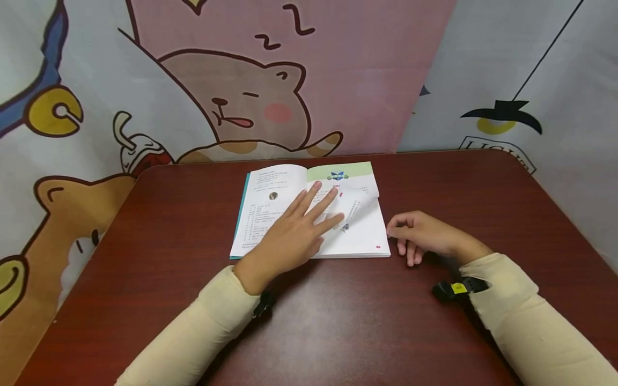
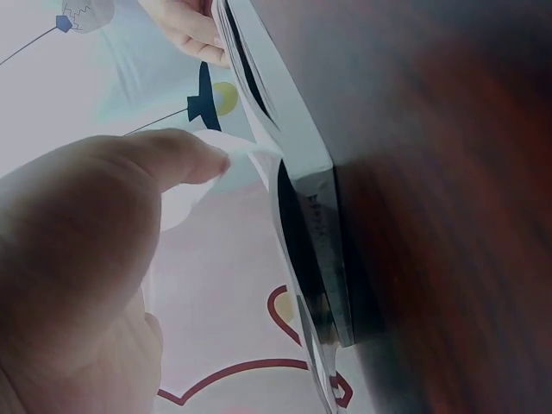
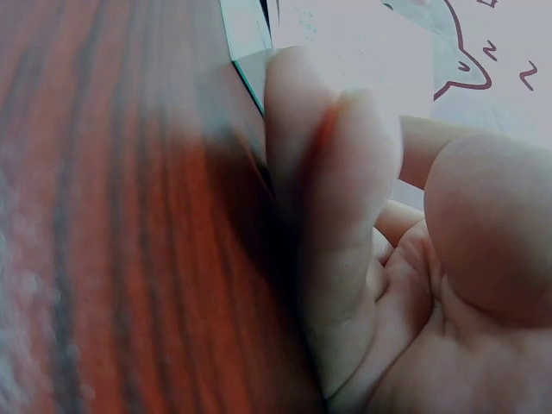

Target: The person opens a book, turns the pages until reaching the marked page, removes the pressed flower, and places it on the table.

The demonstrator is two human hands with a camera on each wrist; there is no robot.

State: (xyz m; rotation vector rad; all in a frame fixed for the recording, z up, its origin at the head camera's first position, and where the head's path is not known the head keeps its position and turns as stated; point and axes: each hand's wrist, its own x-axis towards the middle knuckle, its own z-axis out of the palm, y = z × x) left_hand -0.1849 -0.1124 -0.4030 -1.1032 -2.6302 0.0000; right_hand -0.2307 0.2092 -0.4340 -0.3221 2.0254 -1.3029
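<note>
An open book [image 1: 270, 187] with a teal cover edge lies flat at the middle of the dark red table [image 1: 338, 321]. My left hand [image 1: 309, 214] rests on it with straight, spread fingers. One right-hand page [image 1: 359, 206] curls up beside those fingertips. The left wrist view shows a finger [image 2: 103, 224] touching that lifted page [image 2: 250, 151] above the book's edge [image 2: 302, 172]. My right hand [image 1: 415, 236] rests on the table just right of the book's lower corner, fingers loosely curled and holding nothing. The right wrist view shows its fingers [image 3: 336, 198] near the book's corner [image 3: 246, 34].
A cartoon-printed backdrop [image 1: 251, 96] hangs right behind the table's far edge. Both forearms wear cream sleeves [image 1: 526, 316] with black wrist straps. Bare tabletop [image 1: 169, 225] lies to the left of the book and in front of it.
</note>
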